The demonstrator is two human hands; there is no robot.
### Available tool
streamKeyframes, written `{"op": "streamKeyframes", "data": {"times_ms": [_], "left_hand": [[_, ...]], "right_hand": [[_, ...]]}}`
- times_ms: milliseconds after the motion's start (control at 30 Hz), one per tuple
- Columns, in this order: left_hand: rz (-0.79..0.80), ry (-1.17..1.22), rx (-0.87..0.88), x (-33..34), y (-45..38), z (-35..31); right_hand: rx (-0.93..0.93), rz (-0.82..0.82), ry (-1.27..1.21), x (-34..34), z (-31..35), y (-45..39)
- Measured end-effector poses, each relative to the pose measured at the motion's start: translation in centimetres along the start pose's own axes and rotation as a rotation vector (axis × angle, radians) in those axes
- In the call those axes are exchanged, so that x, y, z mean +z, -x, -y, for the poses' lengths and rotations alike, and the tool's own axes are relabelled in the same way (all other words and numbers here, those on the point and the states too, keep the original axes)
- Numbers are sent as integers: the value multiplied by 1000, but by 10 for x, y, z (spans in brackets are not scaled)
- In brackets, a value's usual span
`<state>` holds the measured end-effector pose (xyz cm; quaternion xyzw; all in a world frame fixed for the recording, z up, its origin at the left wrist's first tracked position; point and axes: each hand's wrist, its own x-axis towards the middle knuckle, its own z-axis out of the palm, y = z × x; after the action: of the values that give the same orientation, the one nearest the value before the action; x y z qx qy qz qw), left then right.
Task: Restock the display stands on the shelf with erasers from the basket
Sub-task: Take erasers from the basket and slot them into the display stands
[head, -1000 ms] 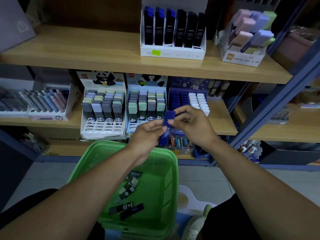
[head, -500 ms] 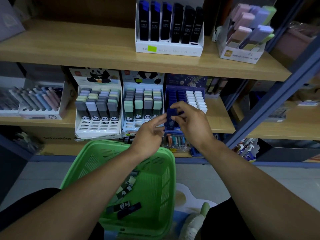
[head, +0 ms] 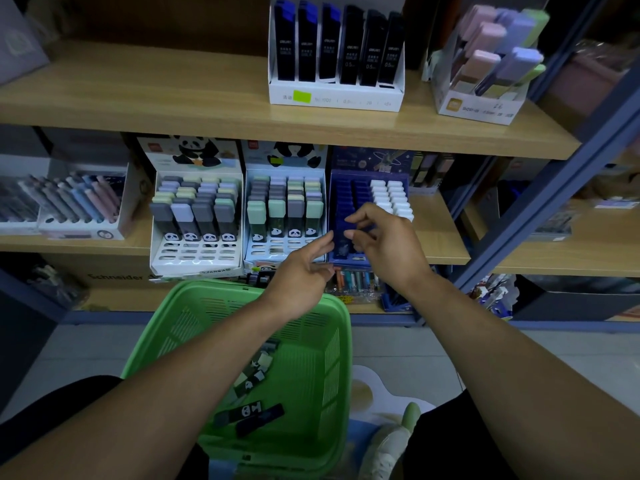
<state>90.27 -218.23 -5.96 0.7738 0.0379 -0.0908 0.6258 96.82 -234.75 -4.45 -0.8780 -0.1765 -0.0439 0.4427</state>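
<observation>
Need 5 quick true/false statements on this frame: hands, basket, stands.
1. The green basket still holds erasers. True.
2. Both hands are inside the basket. False: the left hand and right hand are up at the blue stand.
3. The blue stand's white erasers fill its right columns. True.
4. The blue stand sits on the top shelf. False: it is on the middle shelf, right of the two panda stands.
5. The left hand grips a panda eraser. False: its fingers are loose and hold nothing visible.
</observation>
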Motion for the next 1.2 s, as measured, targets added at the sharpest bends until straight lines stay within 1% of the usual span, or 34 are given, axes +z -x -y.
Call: {"op": "streamKeyframes", "data": {"times_ms": [133,233,467,533,600,667,733,800,867,933,1000,1067,1133,1200], "left_hand": [[45,-34,15,1,-2,2],[75,-12,3,2,-2,3],[81,-47,-4,0,-4,5],[95,-58,-12,-1,0,0],[113,-85,-31,-6,7,-4],[139,-128,-50,-15,17,-7],[180,-187,-73,-29,30,-2],[252,-343,-127,-48,43,14],[324,-524,-212,-68,54,41],[403,-725,-328,-86,63,76],[455,-880,-466,-98,72,116],[464,-930,-558,-104,78,157],[467,-933,-629,-102,80,191],[479,-937,-656,-94,80,219]], "right_hand": [[-52,-85,181,-1,0,-2],[0,-70,299,-3,2,-3],[3,-85,398,-3,3,3],[-32,-101,386,-2,6,3],[-115,-145,337,2,15,3],[-240,-216,229,13,27,6],[-343,-209,92,33,37,15],[-413,-95,34,62,41,27],[-486,101,111,94,36,38],[-489,440,278,128,25,46],[-436,771,504,164,11,51],[-325,1009,649,201,-11,62],[-225,1140,690,238,-40,82],[-176,1196,691,267,-68,106]]}}
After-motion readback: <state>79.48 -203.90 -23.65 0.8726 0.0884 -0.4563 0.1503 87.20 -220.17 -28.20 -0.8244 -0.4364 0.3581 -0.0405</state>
